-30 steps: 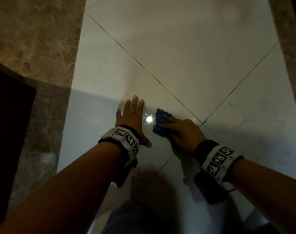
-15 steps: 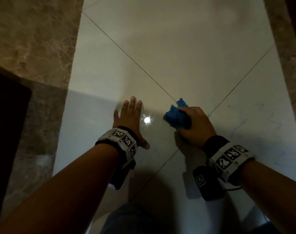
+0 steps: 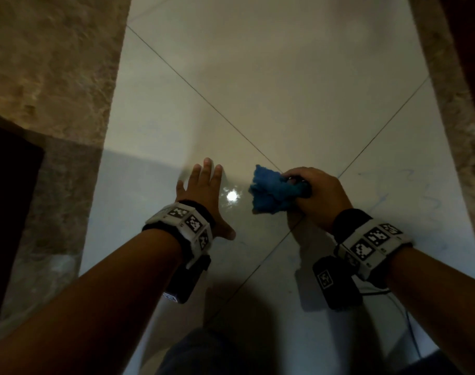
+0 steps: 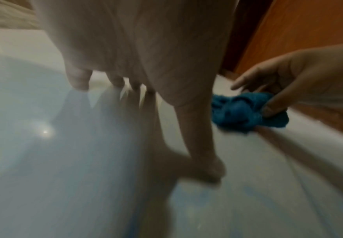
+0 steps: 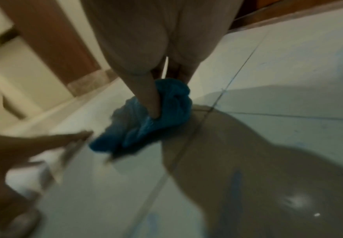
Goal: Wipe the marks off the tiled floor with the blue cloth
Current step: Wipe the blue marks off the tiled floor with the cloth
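A crumpled blue cloth (image 3: 271, 192) (image 4: 246, 112) (image 5: 146, 119) is bunched in my right hand (image 3: 309, 196), which grips it just above the glossy pale tiled floor (image 3: 285, 90) near where the grout lines cross. The thumb (image 5: 152, 98) presses into the cloth. My left hand (image 3: 206, 190) lies flat on the tile to the cloth's left, fingers (image 4: 79, 78) straight and spread. Faint blue scribble marks (image 3: 409, 190) show on the tile to the right of my right hand. More faint blue smears (image 5: 235, 177) lie under the wrist.
Brown marble borders run along the left (image 3: 55, 77) and right (image 3: 452, 117) of the pale tiles. A dark panel (image 3: 9, 198) stands at the far left. A wooden door (image 4: 309, 40) rises beyond the cloth. My knee (image 3: 203, 353) is at the bottom.
My right hand has gathered the cloth into a fist and lifted it off the tile, moving slightly right and toward the grout crossing. The left hand has stayed flat in place.
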Available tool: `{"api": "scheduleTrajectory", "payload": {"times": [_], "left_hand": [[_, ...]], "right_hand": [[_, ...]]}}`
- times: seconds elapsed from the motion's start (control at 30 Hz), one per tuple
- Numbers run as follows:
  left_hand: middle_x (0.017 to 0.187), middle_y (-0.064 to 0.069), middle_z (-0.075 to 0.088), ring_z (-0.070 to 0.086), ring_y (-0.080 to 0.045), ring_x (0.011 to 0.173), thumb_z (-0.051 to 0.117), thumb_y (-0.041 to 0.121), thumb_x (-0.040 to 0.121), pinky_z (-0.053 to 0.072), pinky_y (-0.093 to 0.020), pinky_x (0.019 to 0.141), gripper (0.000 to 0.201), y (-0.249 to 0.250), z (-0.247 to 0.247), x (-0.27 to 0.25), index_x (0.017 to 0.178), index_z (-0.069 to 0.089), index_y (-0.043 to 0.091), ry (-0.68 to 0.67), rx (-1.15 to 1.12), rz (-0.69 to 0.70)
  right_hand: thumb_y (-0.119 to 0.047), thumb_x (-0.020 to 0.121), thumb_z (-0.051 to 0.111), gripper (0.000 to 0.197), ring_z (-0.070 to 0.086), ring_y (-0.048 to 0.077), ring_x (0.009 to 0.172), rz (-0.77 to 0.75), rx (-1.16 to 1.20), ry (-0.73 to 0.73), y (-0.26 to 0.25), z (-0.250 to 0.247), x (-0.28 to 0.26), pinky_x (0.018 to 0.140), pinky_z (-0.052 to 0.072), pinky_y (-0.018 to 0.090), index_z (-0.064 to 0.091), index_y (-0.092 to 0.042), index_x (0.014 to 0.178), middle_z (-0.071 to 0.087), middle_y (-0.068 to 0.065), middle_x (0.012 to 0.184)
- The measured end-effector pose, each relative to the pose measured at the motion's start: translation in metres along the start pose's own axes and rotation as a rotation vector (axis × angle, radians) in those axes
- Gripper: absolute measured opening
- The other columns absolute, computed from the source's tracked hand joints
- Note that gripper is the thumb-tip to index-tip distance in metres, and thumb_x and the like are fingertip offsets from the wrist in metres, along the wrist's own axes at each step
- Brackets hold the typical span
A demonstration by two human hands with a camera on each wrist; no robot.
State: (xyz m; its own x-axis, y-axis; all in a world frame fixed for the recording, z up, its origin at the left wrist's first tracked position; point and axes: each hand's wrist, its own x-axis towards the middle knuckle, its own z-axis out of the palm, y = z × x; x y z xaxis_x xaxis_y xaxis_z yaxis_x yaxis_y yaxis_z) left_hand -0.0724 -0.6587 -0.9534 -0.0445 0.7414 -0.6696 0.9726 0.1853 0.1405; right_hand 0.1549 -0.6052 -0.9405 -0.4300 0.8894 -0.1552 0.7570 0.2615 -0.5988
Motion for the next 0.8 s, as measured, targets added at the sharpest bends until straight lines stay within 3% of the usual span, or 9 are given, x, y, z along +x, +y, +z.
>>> {"api": "scheduleTrajectory", "payload": {"times": [0.07, 0.13, 0.2, 0.27, 0.43, 0.53, 0.63, 0.8], "left_hand": [[0.161, -0.009, 0.0, 0.009, -0.028, 0.147, 0.076, 0.07, 0.058, 0.017, -0.044, 0.119, 0.133, 0.004, -0.014, 0.001, 0.154, 0.0, 0.018, 0.037, -0.133, 0.067], [0.156, -0.008, 0.026, 0.03, -0.024, 0.14, 0.074, 0.058, 0.071, 0.027, -0.035, 0.113, 0.107, 0.015, -0.031, -0.003, 0.153, 0.019, 0.016, 0.051, -0.431, 0.154], [0.147, -0.005, 0.044, 0.044, -0.022, 0.132, 0.073, 0.046, 0.078, 0.035, -0.033, 0.108, 0.083, 0.03, -0.043, -0.009, 0.147, 0.036, 0.018, 0.069, -0.709, 0.215], [0.129, -0.005, 0.059, 0.055, -0.021, 0.116, 0.075, 0.04, 0.079, 0.044, -0.033, 0.099, 0.063, 0.04, -0.048, -0.014, 0.133, 0.053, 0.016, 0.129, -0.789, 0.249], [0.112, -0.01, 0.064, 0.061, -0.026, 0.102, 0.075, 0.021, 0.082, 0.052, -0.044, 0.091, 0.032, 0.03, -0.045, -0.018, 0.108, 0.059, 0.013, 0.199, -0.914, 0.251], [0.11, -0.014, 0.065, 0.063, -0.029, 0.1, 0.073, 0.017, 0.084, 0.053, -0.045, 0.09, 0.027, 0.022, -0.042, -0.019, 0.105, 0.056, 0.015, 0.163, -1.022, 0.213], [0.109, -0.014, 0.065, 0.063, -0.03, 0.102, 0.071, 0.016, 0.086, 0.053, -0.048, 0.091, 0.024, 0.018, -0.041, -0.018, 0.106, 0.058, 0.014, 0.148, -1.091, 0.201], [0.101, -0.011, 0.063, 0.062, -0.035, 0.102, 0.07, 0.015, 0.087, 0.053, -0.049, 0.091, 0.013, 0.012, -0.041, -0.015, 0.088, 0.058, 0.018, 0.153, -1.225, 0.167]], "right_hand": [[0.008, 0.067, 0.069, 0.034, 0.059, 0.025, 0.09, -0.055, -0.004, 0.057, -0.006, -0.007, 0.002, 0.078, 0.036, 0.01, 0.068, -0.006, 0.098, 0.065, 0.014, 0.097], [0.005, 0.062, 0.073, 0.031, 0.057, 0.021, 0.081, -0.131, 0.026, 0.077, -0.015, -0.01, 0.004, 0.075, 0.038, 0.01, 0.068, -0.006, 0.091, 0.065, 0.014, 0.092], [0.004, 0.061, 0.075, 0.025, 0.054, 0.017, 0.077, -0.214, 0.066, 0.102, -0.023, -0.009, 0.006, 0.072, 0.038, 0.004, 0.068, -0.006, 0.083, 0.063, 0.012, 0.088], [0.005, 0.063, 0.075, 0.021, 0.054, 0.017, 0.08, -0.241, 0.08, 0.123, -0.029, -0.009, 0.007, 0.073, 0.039, 0.007, 0.066, -0.006, 0.079, 0.062, 0.011, 0.089], [0.0, 0.067, 0.072, 0.018, 0.055, 0.024, 0.092, -0.268, -0.001, 0.194, -0.031, -0.012, 0.006, 0.076, 0.032, 0.018, 0.062, -0.012, 0.078, 0.064, 0.001, 0.097], [0.001, 0.073, 0.069, 0.023, 0.046, 0.022, 0.092, -0.17, 0.05, 0.206, -0.029, -0.016, 0.003, 0.071, 0.031, 0.012, 0.06, -0.014, 0.088, 0.055, -0.014, 0.09], [0.001, 0.077, 0.066, 0.029, 0.042, 0.016, 0.091, -0.147, 0.063, 0.166, -0.03, -0.02, 0.004, 0.07, 0.032, 0.009, 0.059, -0.016, 0.098, 0.055, -0.012, 0.1], [0.005, 0.077, 0.066, 0.028, 0.047, 0.006, 0.078, -0.153, 0.093, 0.161, -0.028, -0.027, 0.01, 0.071, 0.039, 0.005, 0.054, -0.019, 0.084, 0.05, 0.0, 0.099]]}}
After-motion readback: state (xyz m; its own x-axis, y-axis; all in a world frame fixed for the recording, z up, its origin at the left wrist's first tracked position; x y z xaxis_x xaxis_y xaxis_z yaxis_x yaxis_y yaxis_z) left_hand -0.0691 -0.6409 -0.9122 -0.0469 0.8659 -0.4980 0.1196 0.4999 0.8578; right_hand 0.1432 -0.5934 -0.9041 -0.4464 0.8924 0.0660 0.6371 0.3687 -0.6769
